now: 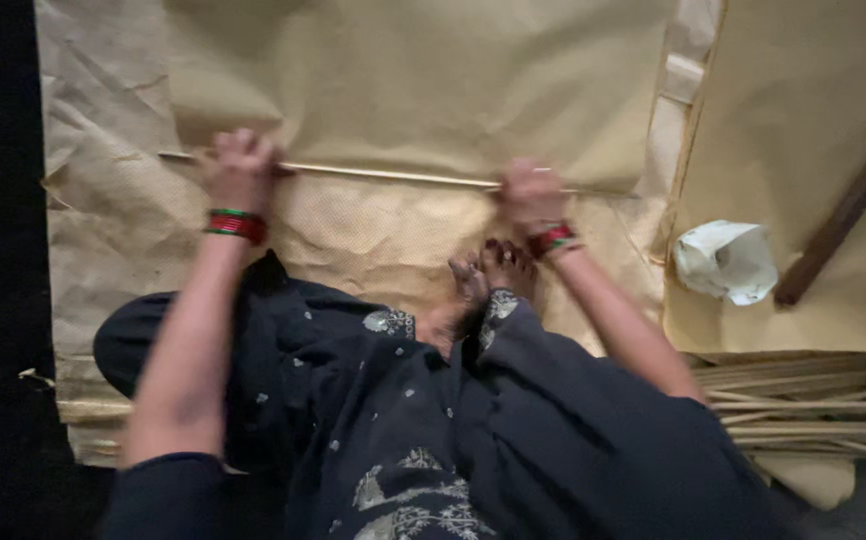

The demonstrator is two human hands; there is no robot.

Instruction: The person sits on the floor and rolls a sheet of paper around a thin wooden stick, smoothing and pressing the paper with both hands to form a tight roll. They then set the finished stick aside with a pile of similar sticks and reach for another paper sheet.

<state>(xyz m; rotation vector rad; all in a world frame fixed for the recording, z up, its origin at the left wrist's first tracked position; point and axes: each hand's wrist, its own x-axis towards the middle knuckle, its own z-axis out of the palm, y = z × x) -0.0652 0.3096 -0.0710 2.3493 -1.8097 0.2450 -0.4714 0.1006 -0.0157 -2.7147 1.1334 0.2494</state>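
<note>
View: one head-worn camera, no second view.
Facing: steeply down over the person's lap.
Nearness: close, arms fill lower frame, brown paper sheet [423,70] fills upper frame.

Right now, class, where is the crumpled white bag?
In the head view, the crumpled white bag lies at right on tan paper, beside a dark wooden stick.

Thin stick [393,176] under both fists (blurred), dark bar [846,215] cut off.

The paper sheet [423,80] was tan; the bangles [236,224] red and green; the dress [393,430] dark with pale floral embroidery.
</note>
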